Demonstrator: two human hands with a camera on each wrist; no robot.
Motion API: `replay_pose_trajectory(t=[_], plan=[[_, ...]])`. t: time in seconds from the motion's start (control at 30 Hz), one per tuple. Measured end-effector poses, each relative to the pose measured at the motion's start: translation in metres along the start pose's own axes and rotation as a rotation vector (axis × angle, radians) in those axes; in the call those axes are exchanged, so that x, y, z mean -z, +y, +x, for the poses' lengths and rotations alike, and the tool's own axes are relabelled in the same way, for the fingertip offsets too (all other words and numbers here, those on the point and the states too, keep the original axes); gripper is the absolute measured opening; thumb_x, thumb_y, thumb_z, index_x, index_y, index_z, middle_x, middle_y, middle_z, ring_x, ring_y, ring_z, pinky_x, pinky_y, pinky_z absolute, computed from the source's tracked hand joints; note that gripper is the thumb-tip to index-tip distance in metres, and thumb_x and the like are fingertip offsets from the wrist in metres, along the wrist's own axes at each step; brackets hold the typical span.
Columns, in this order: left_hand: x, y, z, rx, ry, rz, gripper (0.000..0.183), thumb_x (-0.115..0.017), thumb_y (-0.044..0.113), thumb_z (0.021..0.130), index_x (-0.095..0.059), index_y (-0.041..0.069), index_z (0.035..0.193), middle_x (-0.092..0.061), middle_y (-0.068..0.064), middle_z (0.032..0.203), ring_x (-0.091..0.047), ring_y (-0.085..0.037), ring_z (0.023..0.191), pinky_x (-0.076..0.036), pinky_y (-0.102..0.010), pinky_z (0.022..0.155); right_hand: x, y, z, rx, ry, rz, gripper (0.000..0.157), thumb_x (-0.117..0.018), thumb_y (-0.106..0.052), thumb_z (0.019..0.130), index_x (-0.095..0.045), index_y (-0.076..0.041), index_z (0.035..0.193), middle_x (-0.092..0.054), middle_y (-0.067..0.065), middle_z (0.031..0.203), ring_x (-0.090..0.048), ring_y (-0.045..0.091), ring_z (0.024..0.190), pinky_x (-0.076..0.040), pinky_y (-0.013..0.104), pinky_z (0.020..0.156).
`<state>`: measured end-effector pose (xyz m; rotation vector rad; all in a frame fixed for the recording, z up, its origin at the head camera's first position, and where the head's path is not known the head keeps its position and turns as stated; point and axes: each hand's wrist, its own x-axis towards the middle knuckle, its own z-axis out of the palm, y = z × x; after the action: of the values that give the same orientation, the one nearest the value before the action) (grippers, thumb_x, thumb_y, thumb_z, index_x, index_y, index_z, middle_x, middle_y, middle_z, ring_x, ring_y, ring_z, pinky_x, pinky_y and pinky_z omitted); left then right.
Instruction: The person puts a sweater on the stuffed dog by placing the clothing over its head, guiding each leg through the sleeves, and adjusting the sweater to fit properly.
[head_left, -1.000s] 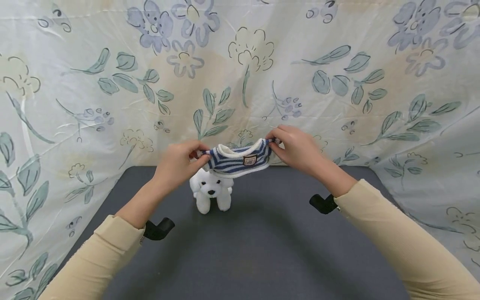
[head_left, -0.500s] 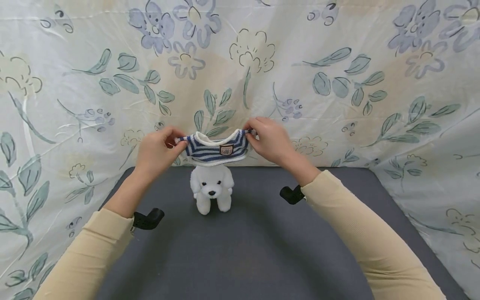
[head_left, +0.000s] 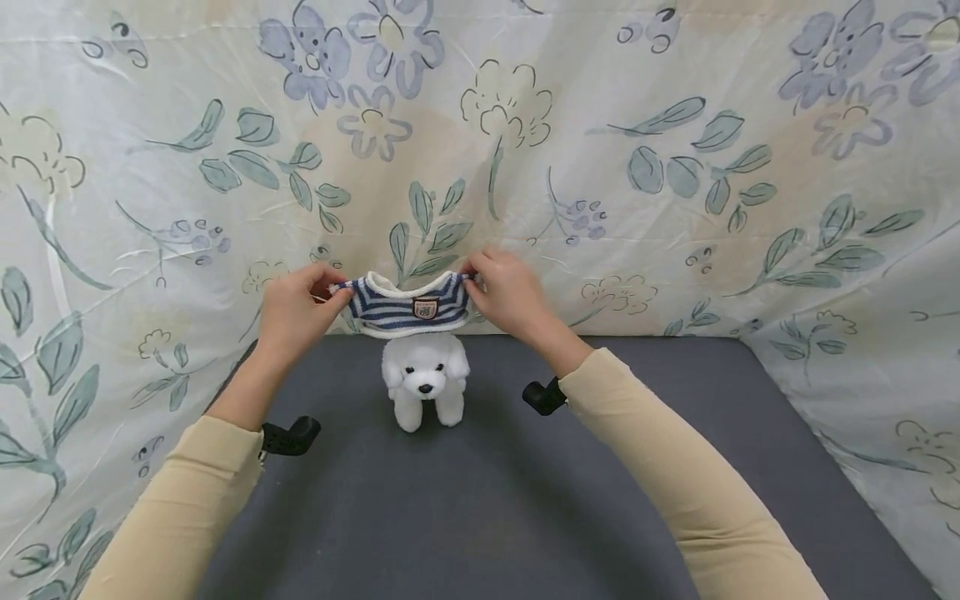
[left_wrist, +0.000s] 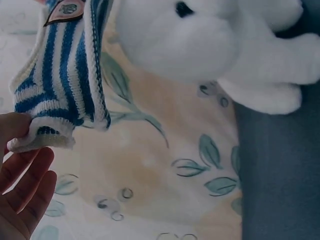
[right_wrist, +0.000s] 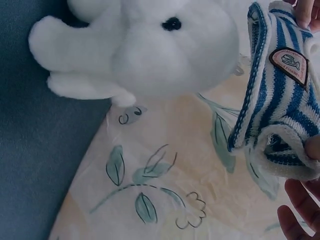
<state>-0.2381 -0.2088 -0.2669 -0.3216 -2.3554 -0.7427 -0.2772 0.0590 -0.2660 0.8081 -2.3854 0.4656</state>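
Observation:
A small knitted sweater [head_left: 408,311], striped blue and white with a white collar and a pink badge, is stretched between both hands. My left hand [head_left: 298,310] pinches one sleeve end between thumb and fingers; in the left wrist view the sleeve cuff [left_wrist: 50,132] shows at the fingertips. The other sleeve is pinched by my right hand [head_left: 508,293], and its open cuff [right_wrist: 285,150] faces the right wrist camera. Directly below the sweater a white plush dog [head_left: 425,379] stands on its legs, facing me. The sweater's hem hangs right at the top of the dog's head.
A dark grey table [head_left: 480,508] lies under the dog. Floral cloth [head_left: 525,167] hangs behind the table and along both sides. Black wrist mounts [head_left: 292,436] stick out from under the beige sleeves.
Both hands have moved left with the sweater, rising at first and then dipping slightly. The sweater now hangs above the dog instead of to its right. The dog stays in place.

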Motion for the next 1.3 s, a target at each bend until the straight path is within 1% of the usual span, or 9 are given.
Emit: replay_pose_trajectory(t=[0.2,0.33,0.43,0.57,0.9,1.0,1.13,1.23,1.3], plan=[[-0.007,-0.01,-0.004,0.017,-0.031,0.019,0.01,-0.066,0.013,0.083,-0.069,0.005,0.088,-0.068,-0.015,0.078,-0.065,-0.027,0.069,-0.048,-0.037,0.059,-0.01,0.001,-0.002,-0.021,-0.025,-0.005,0.01,-0.061,-0.013,0.087,-0.065,-0.009,0.095,-0.063,0.005,0.09,-0.058,0.019,0.077,-0.046,0.031,0.066],[-0.012,-0.013,-0.009,0.039,-0.08,0.009,0.013,-0.065,0.015,0.084,-0.069,0.004,0.089,-0.068,-0.015,0.08,-0.064,-0.027,0.071,-0.047,-0.036,0.059,-0.016,0.003,-0.005,-0.017,-0.033,-0.013,0.009,-0.061,-0.013,0.086,-0.066,-0.009,0.093,-0.062,0.005,0.089,-0.058,0.019,0.077,-0.046,0.032,0.066],[-0.015,-0.014,-0.013,0.058,-0.114,0.013,0.014,-0.064,0.016,0.085,-0.068,0.004,0.091,-0.068,-0.015,0.081,-0.063,-0.027,0.073,-0.047,-0.037,0.059,-0.021,0.005,-0.008,-0.016,-0.039,-0.014,0.008,-0.062,-0.014,0.086,-0.066,-0.01,0.092,-0.062,0.005,0.088,-0.057,0.019,0.076,-0.046,0.032,0.066],[-0.023,-0.02,-0.017,0.061,-0.131,0.043,0.015,-0.065,0.018,0.085,-0.068,0.005,0.093,-0.068,-0.015,0.083,-0.064,-0.027,0.074,-0.048,-0.041,0.06,-0.027,0.007,-0.013,-0.023,-0.057,-0.024,0.009,-0.062,-0.015,0.086,-0.065,-0.011,0.093,-0.061,0.005,0.087,-0.057,0.019,0.075,-0.046,0.032,0.065],[-0.029,-0.021,-0.021,0.095,-0.199,0.095,0.022,-0.061,0.022,0.088,-0.068,0.005,0.101,-0.069,-0.015,0.092,-0.064,-0.029,0.079,-0.049,-0.042,0.063,-0.032,0.007,-0.02,-0.102,-0.152,-0.022,0.019,-0.057,-0.021,0.09,-0.064,-0.012,0.105,-0.061,0.005,0.098,-0.058,0.019,0.081,-0.047,0.032,0.064],[-0.03,-0.02,-0.021,0.111,-0.207,0.105,0.023,-0.06,0.023,0.089,-0.067,0.006,0.103,-0.068,-0.015,0.092,-0.064,-0.029,0.081,-0.049,-0.042,0.064,-0.032,0.007,-0.021,-0.123,-0.169,-0.015,0.021,-0.056,-0.022,0.091,-0.063,-0.012,0.108,-0.06,0.006,0.101,-0.058,0.019,0.083,-0.047,0.032,0.064],[-0.03,-0.021,-0.023,0.114,-0.192,0.109,0.023,-0.059,0.024,0.089,-0.067,0.007,0.104,-0.067,-0.016,0.095,-0.062,-0.032,0.085,-0.047,-0.044,0.067,-0.033,0.006,-0.022,-0.115,-0.157,-0.024,0.023,-0.056,-0.024,0.091,-0.062,-0.012,0.11,-0.06,0.006,0.104,-0.057,0.02,0.088,-0.048,0.032,0.066],[-0.031,-0.02,-0.024,0.095,-0.16,0.11,0.023,-0.06,0.023,0.089,-0.066,0.007,0.105,-0.064,-0.019,0.102,-0.06,-0.034,0.087,-0.045,-0.046,0.068,-0.035,0.005,-0.024,-0.082,-0.134,-0.039,0.024,-0.057,-0.025,0.09,-0.061,-0.013,0.111,-0.059,0.006,0.106,-0.057,0.021,0.092,-0.048,0.033,0.07],[-0.031,-0.019,-0.025,0.062,-0.131,0.117,0.023,-0.062,0.022,0.088,-0.067,0.007,0.105,-0.063,-0.019,0.104,-0.059,-0.035,0.088,-0.045,-0.047,0.069,-0.037,0.005,-0.026,-0.05,-0.116,-0.049,0.024,-0.058,-0.025,0.09,-0.062,-0.013,0.111,-0.058,0.005,0.105,-0.055,0.022,0.093,-0.047,0.033,0.071]])
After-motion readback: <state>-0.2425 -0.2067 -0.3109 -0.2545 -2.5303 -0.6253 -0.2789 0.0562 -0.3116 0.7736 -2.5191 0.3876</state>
